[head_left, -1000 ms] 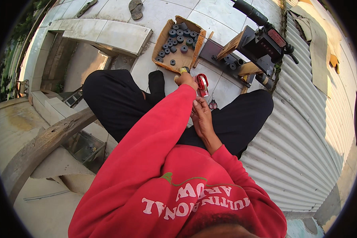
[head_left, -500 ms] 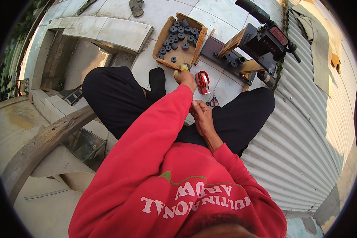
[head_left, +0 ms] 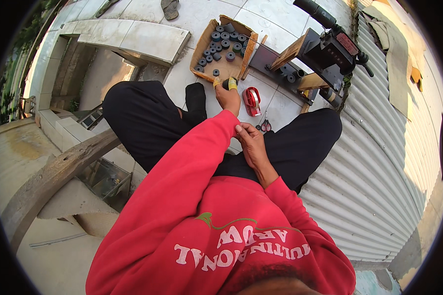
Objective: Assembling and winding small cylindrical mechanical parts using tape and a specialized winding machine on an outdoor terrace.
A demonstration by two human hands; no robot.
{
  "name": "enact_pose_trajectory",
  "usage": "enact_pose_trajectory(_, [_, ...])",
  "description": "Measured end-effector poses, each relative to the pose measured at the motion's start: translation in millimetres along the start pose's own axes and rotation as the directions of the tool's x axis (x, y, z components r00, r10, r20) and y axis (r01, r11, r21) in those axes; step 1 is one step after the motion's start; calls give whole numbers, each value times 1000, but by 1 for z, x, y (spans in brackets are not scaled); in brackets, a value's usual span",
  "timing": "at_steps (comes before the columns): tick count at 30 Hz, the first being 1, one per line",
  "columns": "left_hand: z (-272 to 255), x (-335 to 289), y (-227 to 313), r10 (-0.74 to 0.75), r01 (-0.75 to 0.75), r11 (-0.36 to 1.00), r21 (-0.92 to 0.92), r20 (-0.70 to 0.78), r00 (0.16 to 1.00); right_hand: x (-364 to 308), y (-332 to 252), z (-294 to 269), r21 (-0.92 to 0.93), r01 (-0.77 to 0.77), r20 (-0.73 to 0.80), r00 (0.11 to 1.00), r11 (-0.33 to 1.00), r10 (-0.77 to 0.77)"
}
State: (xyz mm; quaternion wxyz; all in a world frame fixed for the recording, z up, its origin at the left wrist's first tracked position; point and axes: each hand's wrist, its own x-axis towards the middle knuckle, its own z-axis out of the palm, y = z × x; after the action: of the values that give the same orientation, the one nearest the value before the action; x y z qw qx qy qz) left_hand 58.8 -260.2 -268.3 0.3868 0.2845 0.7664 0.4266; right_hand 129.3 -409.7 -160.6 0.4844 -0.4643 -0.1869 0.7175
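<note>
Left head-worn fisheye, looking down, near the red sweatshirt [head_left: 221, 199]

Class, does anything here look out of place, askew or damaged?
The cardboard box looks worn, its rim ragged and uneven. Inside, one small dark roll sits apart from the other rolls, near the side closest to the left hand.

A small dark roll [head_left: 226, 85], partly hidden by fingers, sits in the left grip [head_left: 227, 100] at the near edge of an open cardboard box [head_left: 231, 70]. The box is brown, worn at its rim, and stands slightly askew on the floor. Inside, many dark grey rolls [head_left: 225, 44] cluster toward the far and left sides, mostly upright with center holes showing; one small roll [head_left: 216, 73] stands apart, nearest the front.
</note>
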Motion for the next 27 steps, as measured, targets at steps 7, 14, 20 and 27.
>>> enact_pose_trajectory(7, [-13, -27, -19, 350, -380, 878, 291, 151, 925, 3, 1, -3, 90, -97, -59, 993, 991, 102])
enact_pose_trajectory(14, [-39, -27, -38, 428, -692, 517, 504, 548, 719, -3, -7, 5, -275, -40, -3, 999, 961, 41])
enact_pose_trajectory(20, [-45, -26, -47, 355, -831, 231, 506, 751, 556, -3, -3, 2, -279, -62, 49, 996, 958, 78])
enact_pose_trajectory(27, [-33, -24, -62, 139, -863, -223, 454, 891, 433, 6, -16, 10, -548, -92, -102, 994, 831, 42])
